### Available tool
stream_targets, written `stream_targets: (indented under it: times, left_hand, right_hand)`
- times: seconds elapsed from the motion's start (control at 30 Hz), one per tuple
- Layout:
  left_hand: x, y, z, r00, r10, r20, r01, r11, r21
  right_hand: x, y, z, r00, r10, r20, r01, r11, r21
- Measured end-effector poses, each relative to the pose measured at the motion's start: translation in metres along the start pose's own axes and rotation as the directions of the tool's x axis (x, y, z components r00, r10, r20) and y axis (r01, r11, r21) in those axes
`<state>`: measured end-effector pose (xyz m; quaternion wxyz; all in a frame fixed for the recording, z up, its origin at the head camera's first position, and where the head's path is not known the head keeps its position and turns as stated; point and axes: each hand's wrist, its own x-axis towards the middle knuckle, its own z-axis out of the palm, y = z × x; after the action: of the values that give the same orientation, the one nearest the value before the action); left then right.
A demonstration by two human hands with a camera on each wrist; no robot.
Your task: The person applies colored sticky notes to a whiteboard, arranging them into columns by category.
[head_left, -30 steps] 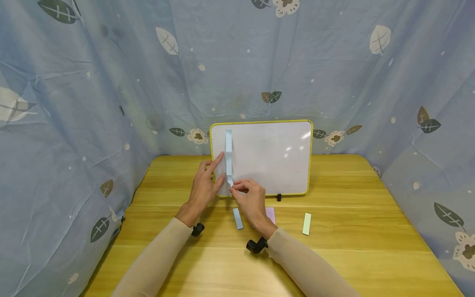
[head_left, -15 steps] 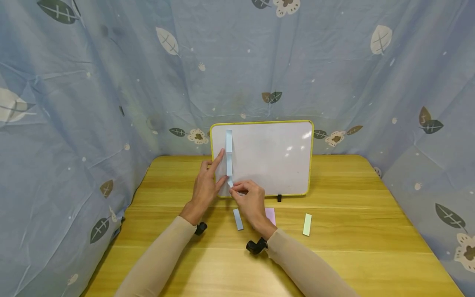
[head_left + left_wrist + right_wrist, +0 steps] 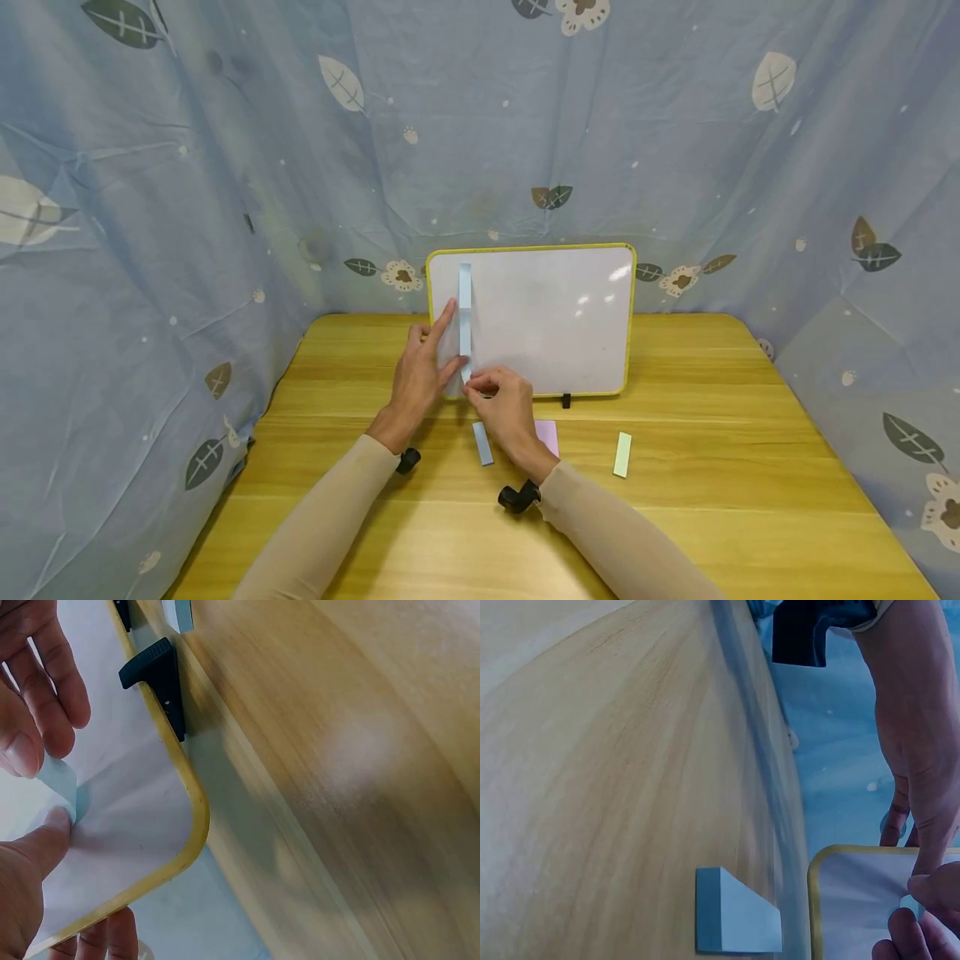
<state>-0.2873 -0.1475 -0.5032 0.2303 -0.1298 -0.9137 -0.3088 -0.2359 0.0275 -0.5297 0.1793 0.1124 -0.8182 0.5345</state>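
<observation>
A whiteboard [image 3: 551, 321] with a yellow frame leans upright on the table. Two narrow light blue sticky notes [image 3: 465, 285] run in a column down its left side. Below them, my right hand [image 3: 507, 408] pinches the lower end of another light blue sticky note [image 3: 61, 784] between thumb and fingertips; this note curves away from the board. My left hand [image 3: 417, 375] grips the board's left edge, fingers partly behind it. Its thumb presses the note's upper part to the board, and its index finger lies beside the column.
On the table [image 3: 712, 517] before the board lie a blue sticky note pad [image 3: 482, 444], a pink pad [image 3: 547, 437] partly behind the right wrist, and a pale green pad [image 3: 622, 455]. Black feet [image 3: 161, 682] hold the board's lower edge. A patterned curtain [image 3: 480, 125] surrounds the table.
The left hand has shifted slightly right, its thumb now over the top of the lowest note. The right hand has dropped a little, still pinching that note, which looks straighter.
</observation>
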Motion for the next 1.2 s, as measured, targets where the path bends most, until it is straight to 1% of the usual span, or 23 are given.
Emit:
stream_targets:
  times: [0.13, 0.37, 0.53, 0.67, 0.83, 0.93, 1.2]
  left_hand:
    - [0.001, 0.002, 0.002, 1.0, -0.018, -0.002, 0.018, 1.0, 0.006]
    - [-0.001, 0.003, 0.006, 0.999, -0.038, -0.012, 0.038, 0.999, 0.026]
    - [-0.001, 0.004, 0.006, 0.999, -0.037, -0.007, 0.037, 0.999, 0.012]
    - [-0.001, 0.004, 0.005, 0.999, -0.033, -0.007, 0.033, 0.999, 0.018]
    - [-0.001, 0.005, 0.004, 0.999, -0.04, 0.013, 0.04, 0.999, 0.031]
    - [-0.001, 0.004, 0.003, 0.999, -0.037, 0.023, 0.036, 0.998, 0.044]
    - [-0.001, 0.005, -0.001, 0.999, -0.03, 0.042, 0.026, 0.996, 0.082]
  right_hand:
    - [-0.001, 0.001, 0.0, 1.0, -0.006, 0.011, 0.006, 1.0, -0.027]
    - [-0.003, 0.003, -0.002, 0.998, 0.002, 0.058, 0.002, 0.998, -0.059]
    - [-0.004, 0.003, -0.003, 0.997, 0.019, 0.074, -0.014, 0.997, -0.072]
    - [-0.005, 0.003, -0.005, 0.996, 0.027, 0.09, -0.019, 0.996, -0.082]
    - [-0.007, 0.003, -0.011, 0.992, 0.048, 0.115, -0.04, 0.996, -0.077]
    - [-0.008, 0.001, -0.016, 0.991, 0.065, 0.116, -0.056, 0.995, -0.079]
    - [-0.01, -0.003, -0.027, 0.992, 0.043, 0.116, -0.031, 0.994, -0.108]
